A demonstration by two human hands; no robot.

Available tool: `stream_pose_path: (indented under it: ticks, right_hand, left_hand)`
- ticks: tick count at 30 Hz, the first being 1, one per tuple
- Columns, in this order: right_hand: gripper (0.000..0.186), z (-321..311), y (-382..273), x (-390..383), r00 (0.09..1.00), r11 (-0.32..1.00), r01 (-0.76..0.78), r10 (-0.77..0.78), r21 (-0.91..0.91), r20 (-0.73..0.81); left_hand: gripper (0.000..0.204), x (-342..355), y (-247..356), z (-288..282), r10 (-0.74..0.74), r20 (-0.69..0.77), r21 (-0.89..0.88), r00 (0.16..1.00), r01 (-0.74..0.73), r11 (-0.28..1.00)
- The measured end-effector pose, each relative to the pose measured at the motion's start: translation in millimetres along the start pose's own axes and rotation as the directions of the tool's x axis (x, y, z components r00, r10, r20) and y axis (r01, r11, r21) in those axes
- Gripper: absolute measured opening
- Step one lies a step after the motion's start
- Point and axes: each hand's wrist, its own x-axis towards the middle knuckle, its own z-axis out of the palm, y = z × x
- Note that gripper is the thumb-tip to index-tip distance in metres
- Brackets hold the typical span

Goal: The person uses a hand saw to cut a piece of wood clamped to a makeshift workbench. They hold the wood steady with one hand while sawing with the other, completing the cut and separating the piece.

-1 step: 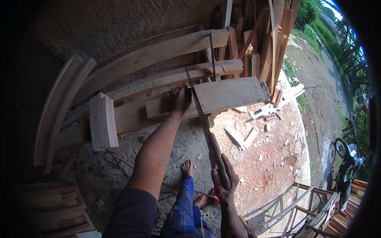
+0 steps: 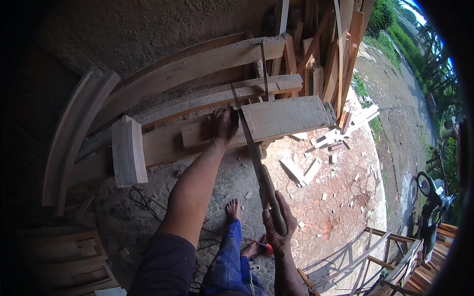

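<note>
My right hand (image 2: pixel 280 222) is closed around the handle of a handsaw (image 2: pixel 254 148). The saw's long blade slants up and left, crossing a short wooden block (image 2: pixel 197 133) near its right end. This block lies on a thick bench plank (image 2: pixel 291 116). Just left of the blade, my left hand (image 2: pixel 225 124) bears down on the block with its fingers curled over it. A pencil-like line shows on the block's right end beside the blade. Whether the teeth have cut into the wood, I cannot tell.
Several grooved wooden pieces (image 2: pixel 129 153) lie across the bench's left part. A thin dark metal strip (image 2: pixel 264 71) stands upright behind the saw. Boards (image 2: pixel 340 64) lean at the back right. Offcuts (image 2: pixel 298 170) litter the floor. A motorbike (image 2: pixel 434 190) is parked at the far right.
</note>
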Motion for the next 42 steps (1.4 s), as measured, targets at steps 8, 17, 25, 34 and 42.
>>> stream_pose_path:
  ticks: [8, 17, 25, 34, 42]
  right_hand:
    - [0.058, -36.5, 17.7, -71.8, 0.997, 0.996, 0.077, -0.078, -0.043, -0.006]
    - [0.056, 10.7, 13.3, 10.3, 0.998, 0.999, -0.044, 0.043, 0.024, 0.038]
    - [0.059, -27.8, 36.7, -52.9, 0.990, 0.982, 0.134, -0.137, -0.130, -0.016]
    - [0.055, -18.5, 37.5, -32.8, 0.993, 0.988, 0.121, -0.121, -0.097, 0.007]
    - [0.056, 16.7, 27.5, 36.6, 0.998, 0.998, 0.057, -0.057, -0.014, -0.024]
  left_hand:
    - [0.024, 5.2, -2.7, -3.6, 0.014, -0.045, 0.038, 0.999, -0.012, 0.999]
    - [0.022, 8.5, -7.4, 5.4, 0.014, -0.090, 0.015, 0.996, -0.013, 1.000]
    - [0.020, 9.9, -1.3, 3.6, 0.036, -0.130, -0.004, 0.991, -0.037, 0.999]
    - [0.021, 15.6, -10.1, 8.9, -0.007, -0.112, 0.018, 0.994, 0.009, 1.000]
    - [0.015, 14.9, -5.9, 12.7, 0.043, -0.142, 0.004, 0.989, -0.043, 0.999]
